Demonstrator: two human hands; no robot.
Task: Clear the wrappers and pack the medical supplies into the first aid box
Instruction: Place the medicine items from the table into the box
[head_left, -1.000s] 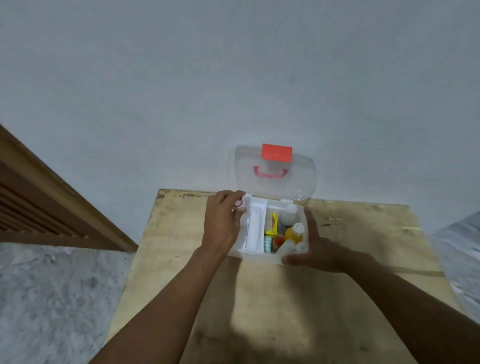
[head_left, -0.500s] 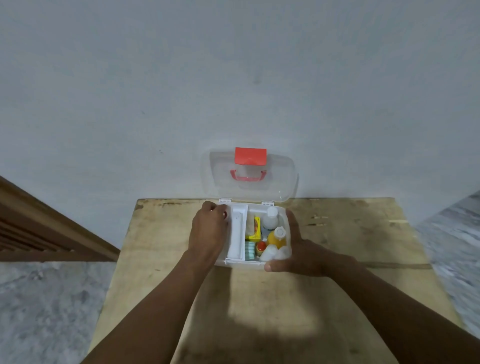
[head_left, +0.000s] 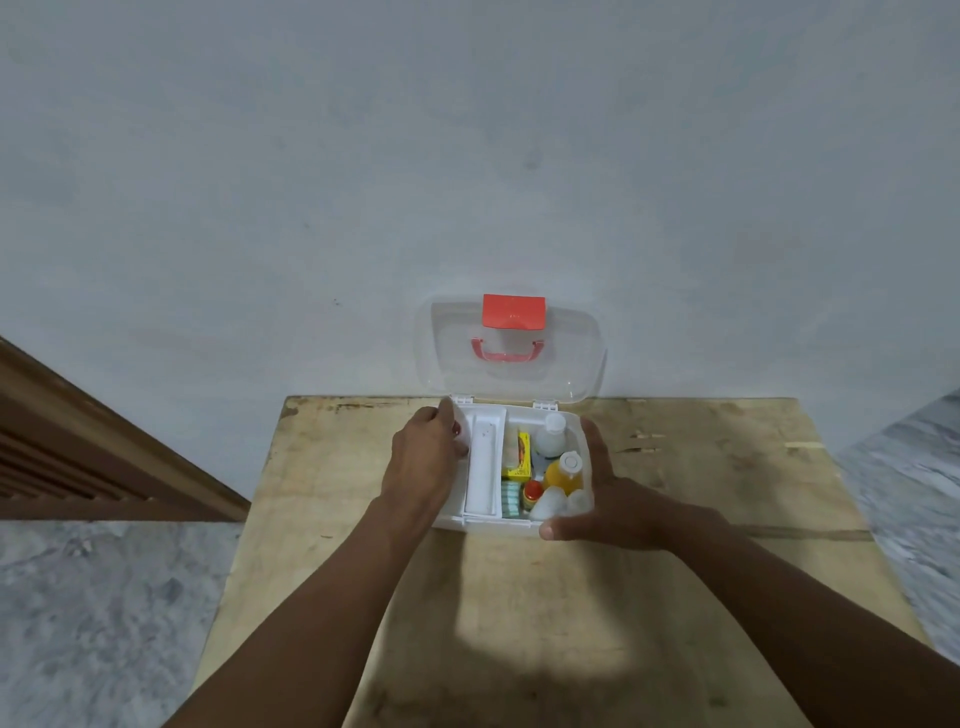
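A wooden table (head_left: 675, 597) stands against a pale wall (head_left: 467, 156), and the first aid box (head_left: 485, 524) sits at the table's far edge, close to that wall. Its clear lid (head_left: 571, 353) stands open and upright behind the box, with a red latch (head_left: 514, 312) and a red handle (head_left: 506, 353) on it. The left hand (head_left: 423, 462) grips the box's left side, fingers curled over the rim. The right hand (head_left: 618, 506) presses flat against the box's right side, fingers spread, thumb along the near corner. Inside the box, a white tray (head_left: 484, 460) fills the left part. To its right lie a white bottle (head_left: 550, 439), an orange bottle (head_left: 565, 473), a yellow packet (head_left: 519, 457) and a small red-capped bottle (head_left: 532, 493).
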